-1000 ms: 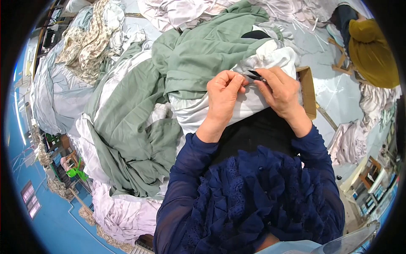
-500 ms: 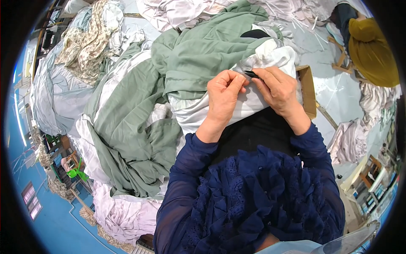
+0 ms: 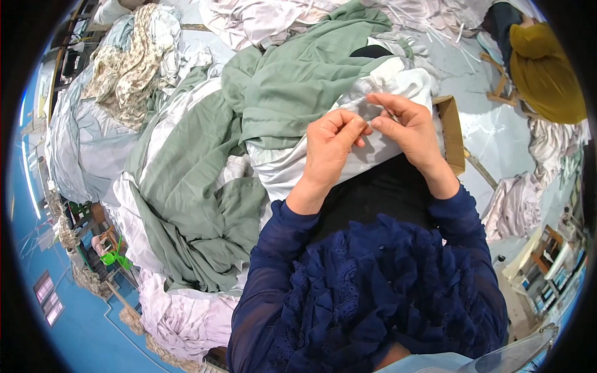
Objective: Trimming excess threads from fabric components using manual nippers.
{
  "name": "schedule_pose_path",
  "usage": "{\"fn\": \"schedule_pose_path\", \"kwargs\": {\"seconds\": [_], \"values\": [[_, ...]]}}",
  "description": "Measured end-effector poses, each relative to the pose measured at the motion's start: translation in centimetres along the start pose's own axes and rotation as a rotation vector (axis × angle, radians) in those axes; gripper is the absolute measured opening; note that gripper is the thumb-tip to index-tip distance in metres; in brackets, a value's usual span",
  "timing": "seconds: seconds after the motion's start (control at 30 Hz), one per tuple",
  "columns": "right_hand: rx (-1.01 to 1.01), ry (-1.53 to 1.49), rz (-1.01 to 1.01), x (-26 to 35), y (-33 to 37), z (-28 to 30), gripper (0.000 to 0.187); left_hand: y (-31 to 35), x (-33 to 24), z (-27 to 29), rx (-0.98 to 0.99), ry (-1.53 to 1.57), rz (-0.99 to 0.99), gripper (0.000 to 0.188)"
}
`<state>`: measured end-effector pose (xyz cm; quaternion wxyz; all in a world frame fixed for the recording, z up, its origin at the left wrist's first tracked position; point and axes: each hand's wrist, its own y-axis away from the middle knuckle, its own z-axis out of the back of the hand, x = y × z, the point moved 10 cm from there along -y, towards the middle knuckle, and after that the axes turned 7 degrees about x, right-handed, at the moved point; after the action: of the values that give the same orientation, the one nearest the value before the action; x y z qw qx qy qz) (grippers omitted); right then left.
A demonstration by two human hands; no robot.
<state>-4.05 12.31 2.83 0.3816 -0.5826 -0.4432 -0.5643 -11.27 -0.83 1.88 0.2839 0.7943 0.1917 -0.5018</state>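
Over the white cloth (image 3: pixel 367 158) on my lap, both hands are raised close together. My left hand (image 3: pixel 333 144) is closed in a pinch, thumb against forefinger; whatever lies between the tips is too small to make out. Just right of it, the thumb of my right hand (image 3: pixel 413 132) points toward the left fingertips, with its forefinger reaching out above. A thin dark sliver shows between that thumb and forefinger; the rest of it is hidden in the hand. A large green cloth (image 3: pixel 298 93) lies bunched with the white one, beyond and left of my hands.
Left lie a pale blue cloth pile (image 3: pixel 93 149) and a patterned cloth (image 3: pixel 134 81). A lilac pile (image 3: pixel 180 323) sits lower left. Right of my lap stands a cardboard box (image 3: pixel 452 133). A person in mustard clothing (image 3: pixel 547 74) is at the far right, near a wooden stool (image 3: pixel 500 84).
The small black tool that stuck out of my right fingers is now mostly out of sight. My right forefinger has stretched out, and its thumb has come nearer the left fingertips.
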Motion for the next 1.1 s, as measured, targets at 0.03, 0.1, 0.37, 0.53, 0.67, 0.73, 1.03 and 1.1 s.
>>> {"fn": "schedule_pose_path", "kwargs": {"seconds": [0.03,0.1,0.37,0.53,0.67,0.73,1.03,1.1], "values": [[0.075,-0.246,-0.099,-0.8,-0.1,-0.9,0.035,0.0,0.0,-0.6,0.050,0.005,0.024,0.014],[0.130,-0.329,-0.145,-0.6,-0.2,-1.2,0.034,0.0,0.2,-1.1,0.103,0.036,0.036,0.014],[0.244,-0.461,-0.267,-0.9,1.7,-1.8,0.016,0.8,1.8,-3.1,0.284,0.032,0.241,0.012],[0.013,-0.345,-0.293,-1.5,4.4,2.4,0.015,1.2,1.9,-4.4,0.308,0.011,0.237,0.011],[-0.287,-0.240,-0.246,-1.6,9.0,13.0,0.017,1.0,-1.5,-1.7,0.177,-0.210,0.015,0.014],[-0.445,-0.025,-0.297,-4.8,12.6,20.6,0.019,0.4,-3.4,1.9,-0.107,-0.423,-0.132,0.025],[-0.424,0.518,0.111,3.0,6.8,10.4,0.021,-6.0,-3.4,0.6,-0.060,-0.692,-0.206,0.032],[-0.286,0.543,0.241,4.9,3.4,5.9,0.021,-6.7,-2.4,1.1,-0.005,-0.671,-0.100,0.030]]}}
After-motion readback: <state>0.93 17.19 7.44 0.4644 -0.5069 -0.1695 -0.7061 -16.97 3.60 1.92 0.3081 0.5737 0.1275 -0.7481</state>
